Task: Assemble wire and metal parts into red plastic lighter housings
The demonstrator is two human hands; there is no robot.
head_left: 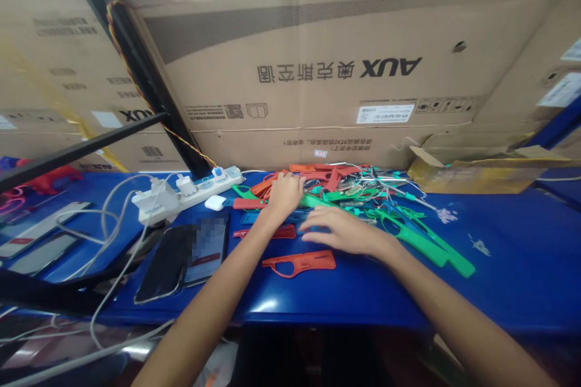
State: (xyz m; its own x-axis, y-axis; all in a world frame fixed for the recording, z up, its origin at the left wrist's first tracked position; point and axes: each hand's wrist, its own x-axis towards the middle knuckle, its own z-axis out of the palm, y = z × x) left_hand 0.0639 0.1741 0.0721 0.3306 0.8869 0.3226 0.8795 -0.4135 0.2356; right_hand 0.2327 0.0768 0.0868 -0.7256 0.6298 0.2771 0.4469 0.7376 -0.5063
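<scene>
My left hand point(285, 193) reaches into a heap of coloured plastic parts, its fingers bent down over the orange pieces; what lies under the fingertips is hidden. Just to its right, my right hand point(338, 228) is low over the near edge of the heap, fingers apart, with nothing visible in it. In front of the hands lies an orange lighter casing half point(313, 262) with a trigger loop. Behind it is a red casing piece point(284, 231), partly covered by my left forearm. Several green casings point(417, 242) lie to the right of my right hand.
Thin metal rods with wires point(379, 181) lie in the heap. At left are a white power strip point(204, 188) with plugs and cables, a white earphone case point(215, 202) and two phones point(166, 263). Cardboard point(318, 30) walls the back; an open carton point(481, 175) stands right.
</scene>
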